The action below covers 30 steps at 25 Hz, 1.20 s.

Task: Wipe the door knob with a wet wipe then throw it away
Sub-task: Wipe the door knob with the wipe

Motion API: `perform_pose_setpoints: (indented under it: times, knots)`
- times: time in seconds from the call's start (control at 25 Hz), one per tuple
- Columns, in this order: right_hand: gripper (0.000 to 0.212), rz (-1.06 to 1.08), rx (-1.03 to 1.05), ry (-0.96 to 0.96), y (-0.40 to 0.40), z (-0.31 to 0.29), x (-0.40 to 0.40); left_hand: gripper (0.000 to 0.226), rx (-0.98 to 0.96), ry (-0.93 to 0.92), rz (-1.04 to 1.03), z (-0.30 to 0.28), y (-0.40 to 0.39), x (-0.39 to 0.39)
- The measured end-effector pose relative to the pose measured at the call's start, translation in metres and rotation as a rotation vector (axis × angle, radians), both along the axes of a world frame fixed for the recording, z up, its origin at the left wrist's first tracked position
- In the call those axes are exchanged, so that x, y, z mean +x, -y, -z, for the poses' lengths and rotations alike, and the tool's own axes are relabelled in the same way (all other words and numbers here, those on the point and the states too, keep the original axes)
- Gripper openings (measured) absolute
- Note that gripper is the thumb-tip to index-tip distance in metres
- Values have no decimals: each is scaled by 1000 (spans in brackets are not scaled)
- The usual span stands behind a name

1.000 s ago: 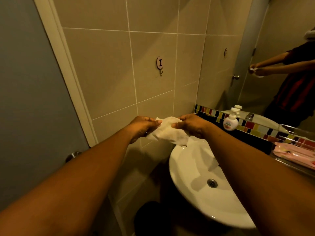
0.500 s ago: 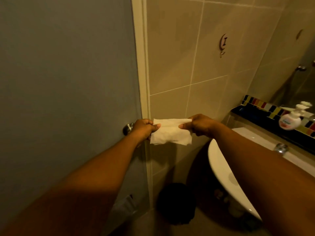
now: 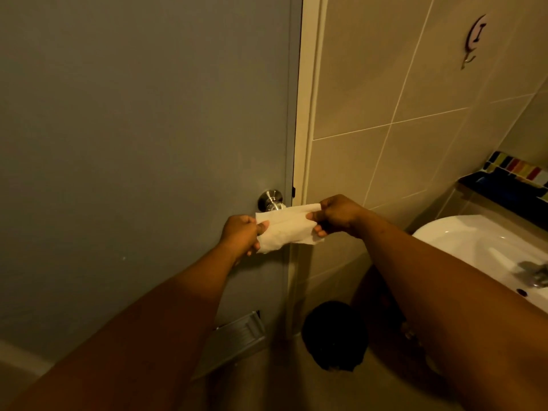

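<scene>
A white wet wipe (image 3: 286,229) is stretched between my two hands just in front of the door. My left hand (image 3: 240,232) pinches its left end and my right hand (image 3: 335,215) pinches its right end. The silver door knob (image 3: 271,200) sticks out of the grey door (image 3: 142,137) just above and behind the wipe's upper left corner, which covers the knob's tip. A dark round bin (image 3: 333,335) stands on the floor below my hands, near the door frame.
A white sink (image 3: 474,241) with a metal tap (image 3: 532,272) is at the right, under a dark ledge with coloured tiles (image 3: 516,170). A wall hook (image 3: 474,40) hangs on the beige tiled wall. A metal vent (image 3: 237,333) sits low in the door.
The view has swung left from the sink to the door. Both hands carried the spread wipe leftwards until it sits right in front of the knob.
</scene>
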State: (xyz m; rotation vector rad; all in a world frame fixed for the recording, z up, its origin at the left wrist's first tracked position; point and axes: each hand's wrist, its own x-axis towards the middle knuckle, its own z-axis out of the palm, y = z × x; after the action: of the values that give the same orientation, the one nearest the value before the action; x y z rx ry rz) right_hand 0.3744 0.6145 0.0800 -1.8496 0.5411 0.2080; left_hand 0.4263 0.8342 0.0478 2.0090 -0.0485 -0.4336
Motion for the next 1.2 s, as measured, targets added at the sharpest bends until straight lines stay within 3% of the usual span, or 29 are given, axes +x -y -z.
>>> perform_pose_setpoints:
  times: [0.24,0.48,0.56,0.68,0.8,0.92,1.08,1.2]
  knots:
    - [29,187,-42,205,-24,9,30,19,-201,58,-179,-6,1,23]
    - [33,341,-53,188,-40,31,48,18,-91,139,-221,13,12,33]
    - [24,369,-31,221,-48,35,50,25,-18,220,-212,20,16,34]
    - [24,396,-236,330,-53,40,54,29,34,369,-223,26,23,35]
    - [13,245,-378,438,-55,42,53,32,60,453,-157,33,25,37]
    - [21,147,-316,431,-58,40,48,15,-28,360,-78,36,26,41]
    - [28,115,-163,407,-59,44,44,20,-96,247,-72,33,26,45]
    - [32,101,-99,432,-61,53,40,12,-161,214,-75,34,25,43]
